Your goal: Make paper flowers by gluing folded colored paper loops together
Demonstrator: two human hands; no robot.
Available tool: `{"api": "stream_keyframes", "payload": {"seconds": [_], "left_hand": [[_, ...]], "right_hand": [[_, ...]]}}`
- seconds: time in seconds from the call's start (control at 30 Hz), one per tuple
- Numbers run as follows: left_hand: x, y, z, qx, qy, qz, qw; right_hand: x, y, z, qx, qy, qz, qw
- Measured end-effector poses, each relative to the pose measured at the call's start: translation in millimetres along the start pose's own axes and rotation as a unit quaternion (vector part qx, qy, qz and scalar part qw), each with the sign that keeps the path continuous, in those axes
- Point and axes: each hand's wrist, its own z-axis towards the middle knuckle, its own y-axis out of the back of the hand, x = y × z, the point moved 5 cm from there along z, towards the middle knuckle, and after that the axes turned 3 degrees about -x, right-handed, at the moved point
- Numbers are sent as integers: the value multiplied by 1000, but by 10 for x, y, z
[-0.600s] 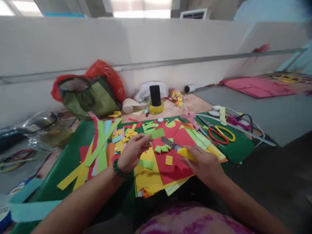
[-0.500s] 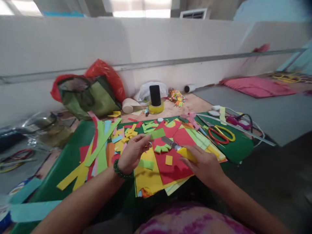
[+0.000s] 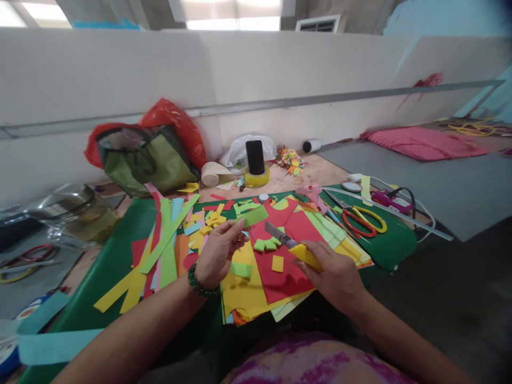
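Between thumb and fingers, my left hand (image 3: 220, 250) pinches a green paper strip (image 3: 253, 217). My right hand (image 3: 334, 272) is wrapped round a yellow utility knife (image 3: 306, 256), its blade out and pointing up and left. The blade tip lies just right of the strip, apart from it. Below both hands spread red paper sheets (image 3: 286, 280) on top of yellow paper (image 3: 242, 296). Small green paper pieces (image 3: 267, 244) and a yellow paper square (image 3: 277, 263) rest on the red sheet. Another green piece (image 3: 241, 270) lies by my left hand.
Long coloured paper strips (image 3: 168, 245) lie on the left of the green mat (image 3: 94, 288). To the right are scissors (image 3: 362, 220), a pink glue gun (image 3: 316, 196) and a glue stick (image 3: 400, 214). Behind stand a phone (image 3: 255, 157) on a tape roll (image 3: 257, 177) and a green bag (image 3: 154, 160).
Very little differs. The green strip in my left hand has shifted slightly left, and the knife in my right hand has moved a touch. The view is sharper now.
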Motion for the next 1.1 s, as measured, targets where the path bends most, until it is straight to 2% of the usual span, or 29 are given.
{"api": "stream_keyframes", "payload": {"seconds": [0.43,0.63,1.1], "left_hand": [[44,-54,-55,5,4,23,1000],[144,-106,-97,25,15,58,998],[210,-112,-93,39,20,77,996]], "right_hand": [[28,-89,26,-16,-23,-5,1000],[113,-246,39,21,-49,16,998],[91,-197,28,-14,-31,-16,999]]}}
